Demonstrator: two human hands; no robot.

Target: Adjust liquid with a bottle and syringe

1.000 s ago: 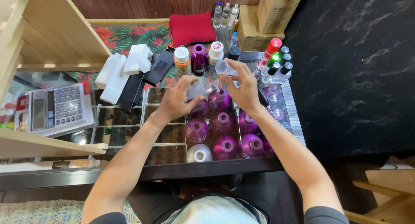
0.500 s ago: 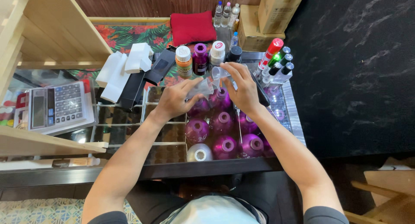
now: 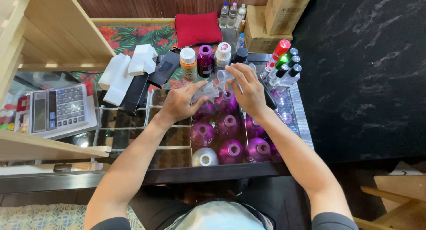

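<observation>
Fingers of the left hand (image 3: pixel 179 102) pinch a small clear plastic bottle (image 3: pixel 205 90) above the purple metallic bottles (image 3: pixel 227 123) on the table — light, slippery — while the right hand (image 3: pixel 249 90) tips a clear cup (image 3: pixel 224 75), pinched at its rim.

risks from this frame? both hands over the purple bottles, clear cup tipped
1. The left hand tips a small clear cup toward a clear funnel held by the right hand over a purple bottle; a slight misalignment could likely spill liquid onto the neighbouring bottles.
2. The purple bottles stand packed close together, so a nudge may knock one against the next.
3. Upright marker-like tubes stand near the right hand; a hand pulling back could topple them.
</observation>
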